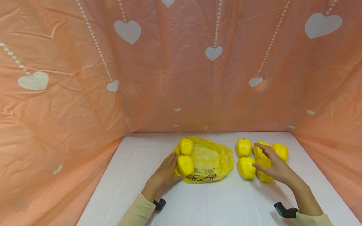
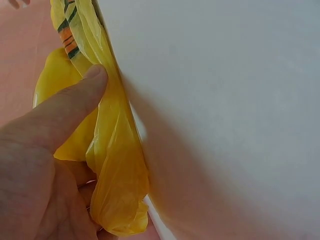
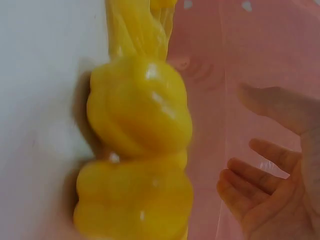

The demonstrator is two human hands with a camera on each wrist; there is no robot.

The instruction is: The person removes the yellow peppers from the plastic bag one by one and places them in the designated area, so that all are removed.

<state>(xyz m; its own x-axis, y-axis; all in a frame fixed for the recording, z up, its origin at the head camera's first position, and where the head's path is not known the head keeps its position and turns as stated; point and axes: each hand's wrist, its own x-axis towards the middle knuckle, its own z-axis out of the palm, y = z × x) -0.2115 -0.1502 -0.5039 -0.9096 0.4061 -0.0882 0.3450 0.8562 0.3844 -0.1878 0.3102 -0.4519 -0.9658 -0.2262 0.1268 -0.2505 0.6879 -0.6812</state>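
A yellow plastic bag lies flat on the table, its handles toward the right. Two yellow bell peppers, a near one and a far one, sit at its left end. Straight fingers of my left hand rest along the left side of the near pepper and the bag; in the left wrist view the thumb lies against the crumpled bag edge. My right hand, fingers spread and holding nothing, hovers over several more yellow bell peppers grouped right of the bag, hiding some partly.
A white cloth covers the table. Behind it and at both sides hangs a peach curtain with white hearts. Dark curved pieces stick out by each wrist.
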